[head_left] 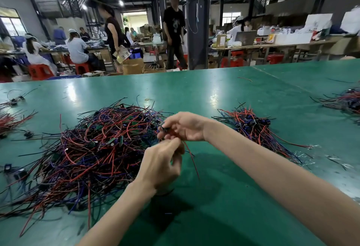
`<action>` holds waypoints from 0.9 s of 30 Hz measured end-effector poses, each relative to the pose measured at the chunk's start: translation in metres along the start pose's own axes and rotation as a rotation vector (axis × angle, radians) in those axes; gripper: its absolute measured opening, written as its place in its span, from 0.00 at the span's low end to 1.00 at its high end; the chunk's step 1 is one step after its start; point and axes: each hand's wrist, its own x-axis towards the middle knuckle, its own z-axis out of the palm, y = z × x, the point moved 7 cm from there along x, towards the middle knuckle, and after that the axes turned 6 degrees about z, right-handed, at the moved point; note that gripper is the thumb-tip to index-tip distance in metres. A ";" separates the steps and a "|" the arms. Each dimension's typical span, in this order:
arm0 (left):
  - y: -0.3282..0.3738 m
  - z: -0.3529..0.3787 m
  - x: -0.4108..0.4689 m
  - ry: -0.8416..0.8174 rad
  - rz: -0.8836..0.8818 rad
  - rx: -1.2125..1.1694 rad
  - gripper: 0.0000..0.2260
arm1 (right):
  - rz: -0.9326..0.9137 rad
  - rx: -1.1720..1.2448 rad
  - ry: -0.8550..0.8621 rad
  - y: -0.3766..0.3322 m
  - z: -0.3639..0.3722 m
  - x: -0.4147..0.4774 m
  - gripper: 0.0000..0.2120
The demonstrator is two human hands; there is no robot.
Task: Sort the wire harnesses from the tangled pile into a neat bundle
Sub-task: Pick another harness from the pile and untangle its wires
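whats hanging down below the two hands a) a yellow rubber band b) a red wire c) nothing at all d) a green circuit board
b: a red wire of the wire harness pinched by the left hand and the right hand trails down below them.

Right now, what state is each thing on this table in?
tangled pile: unsorted, heaped on table
sorted bundle: wires roughly aligned, lying apart at right
wire harness: off the pile, red wire dangling
left hand: pinches the wire harness
right hand: grips its black connector
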 end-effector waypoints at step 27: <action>-0.061 0.004 0.001 0.074 -0.410 -0.211 0.12 | -0.244 0.007 0.317 -0.014 -0.040 -0.049 0.04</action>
